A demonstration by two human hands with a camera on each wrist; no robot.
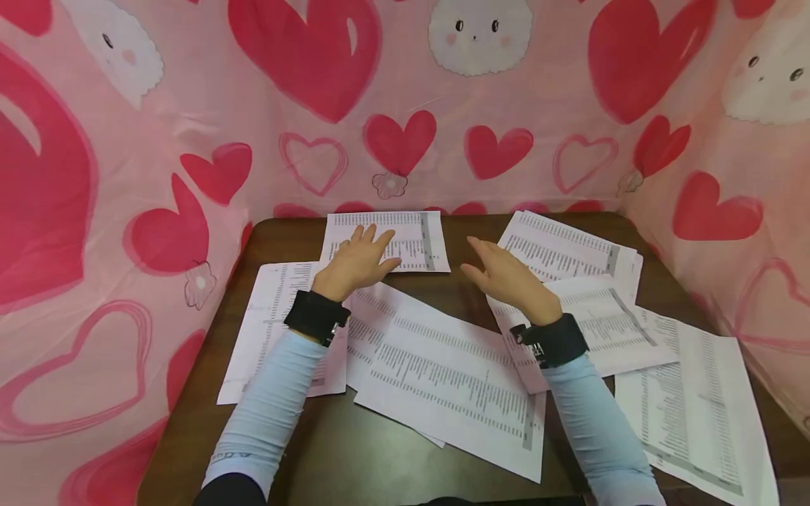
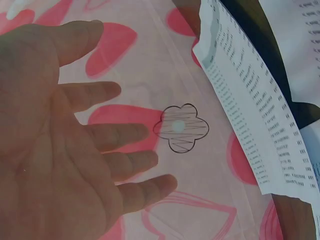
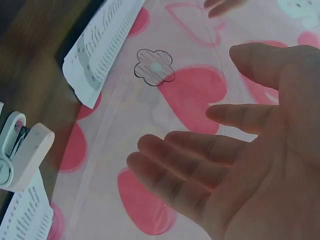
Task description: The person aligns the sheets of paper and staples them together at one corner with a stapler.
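My left hand (image 1: 357,261) is held over a printed sheet (image 1: 435,242) at the back middle of the table, fingers spread and holding nothing. In the left wrist view its palm and straight fingers show plainly. My right hand (image 1: 509,280) reaches over the table to the left of a stack of printed sheets (image 1: 569,246), its fingers extended and nothing in them. Below that hand lie more overlapping printed sheets (image 1: 607,327). A small white stapler-like tool (image 3: 25,150) with a round hinge shows in the right wrist view; in the head view it is hidden.
Large printed sheets (image 1: 455,383) overlap across the middle of the brown table (image 1: 316,450). Another sheet (image 1: 262,330) lies under the left forearm, and a long one (image 1: 702,414) extends to the right front edge. A pink heart-patterned cloth (image 1: 443,98) hangs around the back and sides.
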